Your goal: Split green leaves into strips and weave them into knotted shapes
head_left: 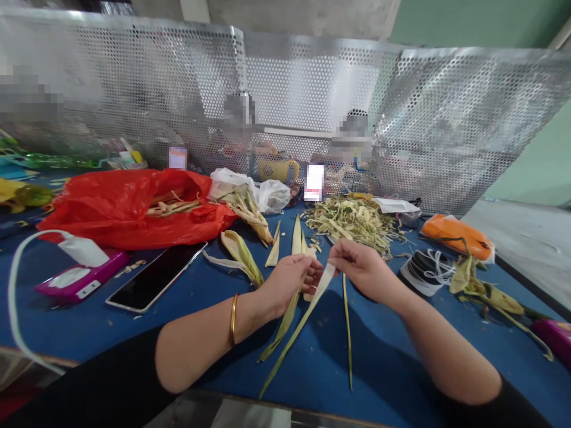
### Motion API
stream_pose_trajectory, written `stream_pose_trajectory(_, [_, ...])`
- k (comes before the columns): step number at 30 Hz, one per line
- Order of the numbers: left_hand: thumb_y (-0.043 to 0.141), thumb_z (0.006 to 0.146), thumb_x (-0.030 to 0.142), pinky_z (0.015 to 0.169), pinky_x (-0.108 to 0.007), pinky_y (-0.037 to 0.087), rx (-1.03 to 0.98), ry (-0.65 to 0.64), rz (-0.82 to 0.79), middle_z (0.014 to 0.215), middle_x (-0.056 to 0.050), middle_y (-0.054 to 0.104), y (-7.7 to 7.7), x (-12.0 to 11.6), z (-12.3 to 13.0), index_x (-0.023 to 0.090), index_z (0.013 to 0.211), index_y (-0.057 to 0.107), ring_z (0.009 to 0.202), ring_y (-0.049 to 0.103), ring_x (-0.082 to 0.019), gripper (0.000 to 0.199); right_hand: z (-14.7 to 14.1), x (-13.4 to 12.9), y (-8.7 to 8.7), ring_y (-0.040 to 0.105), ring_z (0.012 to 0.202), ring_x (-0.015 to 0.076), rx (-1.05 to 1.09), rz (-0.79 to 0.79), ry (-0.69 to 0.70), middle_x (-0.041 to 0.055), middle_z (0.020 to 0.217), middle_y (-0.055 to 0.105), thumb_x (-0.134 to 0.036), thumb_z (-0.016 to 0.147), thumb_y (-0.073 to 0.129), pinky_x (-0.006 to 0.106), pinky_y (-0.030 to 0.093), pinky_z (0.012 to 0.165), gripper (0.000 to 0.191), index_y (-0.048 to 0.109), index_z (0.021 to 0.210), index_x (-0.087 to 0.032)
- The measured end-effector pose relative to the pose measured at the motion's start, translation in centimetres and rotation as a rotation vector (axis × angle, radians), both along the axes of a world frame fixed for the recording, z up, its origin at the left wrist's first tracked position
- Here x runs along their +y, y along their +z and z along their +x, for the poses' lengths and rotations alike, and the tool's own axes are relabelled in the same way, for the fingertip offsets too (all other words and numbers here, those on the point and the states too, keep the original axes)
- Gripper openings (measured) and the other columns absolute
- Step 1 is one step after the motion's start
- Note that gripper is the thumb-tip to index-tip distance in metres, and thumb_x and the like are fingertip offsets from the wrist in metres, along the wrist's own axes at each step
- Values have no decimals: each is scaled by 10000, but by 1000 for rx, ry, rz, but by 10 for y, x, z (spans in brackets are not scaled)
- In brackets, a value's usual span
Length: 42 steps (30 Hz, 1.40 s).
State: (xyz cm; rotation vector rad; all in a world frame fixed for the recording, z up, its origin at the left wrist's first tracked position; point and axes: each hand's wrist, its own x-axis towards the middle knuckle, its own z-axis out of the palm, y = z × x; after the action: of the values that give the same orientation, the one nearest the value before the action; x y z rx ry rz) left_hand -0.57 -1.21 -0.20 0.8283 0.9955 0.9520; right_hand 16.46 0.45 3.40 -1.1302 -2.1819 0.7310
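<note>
My left hand (pixel 288 282), a gold bangle at the wrist, is closed around a greenish corn husk (pixel 285 327) whose ends stick out above and below. Between the thumb and fingers of my right hand (pixel 361 267) is the broad pale end of a husk strip (pixel 297 336), which tapers down to the left. A thin green strip (pixel 347 333) hangs or lies below my right hand; whether it is held I cannot tell. On the blue table (pixel 383 356), just left of my left hand, lies a curled corn husk (pixel 243 255). Behind my hands is a heap of shredded husk (pixel 357 220).
A red plastic bag (pixel 102 205) with dry husks, a dark phone (pixel 156 279) and a purple power strip (pixel 82 279) are at left. Rightward sit a white cord bundle (pixel 426 270) and an orange packet (pixel 457 235). A perforated metal screen (pixel 307 77) stands behind; people sit beyond it.
</note>
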Motion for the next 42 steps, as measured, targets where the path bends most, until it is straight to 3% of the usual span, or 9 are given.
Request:
stream_pose_trajectory(3, [476, 883, 278, 539, -257, 505, -28, -126, -26, 732, -67, 676, 1, -4, 2, 132, 822, 599, 574, 653, -155, 201, -7, -7, -4, 518, 620, 142, -226, 281, -96, 1, 692, 584, -193, 881, 435, 249, 333, 579, 115, 513, 798, -208])
stream_pose_trajectory(6, [514, 845, 291, 488, -243, 478, -18, -196, -12, 767, -57, 673, 2, -6, 2, 132, 780, 619, 507, 613, -126, 202, -10, -7, -14, 517, 640, 165, -405, 513, -96, 32, 700, 586, -185, 896, 409, 275, 302, 606, 135, 523, 824, -194])
stream_pose_trajectory(13, [509, 842, 328, 360, -169, 202, 10, -244, -42, 623, 8, 554, 1, -5, -1, 155, 749, 557, 375, 362, -33, 202, -11, -3, -23, 482, 600, 171, -464, 658, -55, 34, 658, 573, -133, 883, 394, 298, 267, 613, 147, 506, 805, -187])
stream_pose_trajectory(16, [506, 842, 327, 384, -171, 99, 19, -255, -55, 541, 61, 417, 4, -4, -2, 156, 760, 550, 368, 224, -18, 195, -12, -3, -22, 473, 594, 171, -453, 639, -67, 31, 658, 566, -129, 858, 401, 295, 258, 600, 127, 485, 788, -194])
stream_pose_trajectory(21, [471, 845, 312, 403, -186, 85, 22, -308, -32, 530, 83, 309, 8, -6, -3, 171, 745, 525, 389, 173, -33, 181, -14, -6, -19, 477, 591, 163, -417, 527, -105, 21, 648, 558, -147, 882, 370, 275, 265, 585, 160, 490, 789, -197])
stream_pose_trajectory(26, [440, 883, 283, 401, -188, 74, 79, -283, -4, 509, 99, 249, 6, -6, -3, 177, 759, 499, 389, 138, -36, 174, -4, 0, -11, 541, 644, 147, -345, 286, -142, 10, 748, 623, -213, 908, 436, 245, 322, 601, 136, 559, 849, -209])
stream_pose_trajectory(33, [368, 911, 241, 390, -184, 89, 13, -231, -51, 505, 97, 250, 3, -1, -5, 183, 767, 468, 376, 149, -37, 184, 21, 20, -9, 623, 788, 224, -830, 106, -242, 77, 892, 682, -281, 838, 587, 281, 336, 613, 117, 681, 822, -212])
stream_pose_trajectory(42, [396, 909, 277, 368, -167, 103, -13, -299, -54, 519, 95, 285, -5, -2, -4, 179, 756, 473, 370, 164, -32, 198, 12, 17, -23, 630, 837, 243, -868, 24, -288, 109, 908, 684, -230, 822, 563, 283, 353, 619, 120, 655, 873, -172])
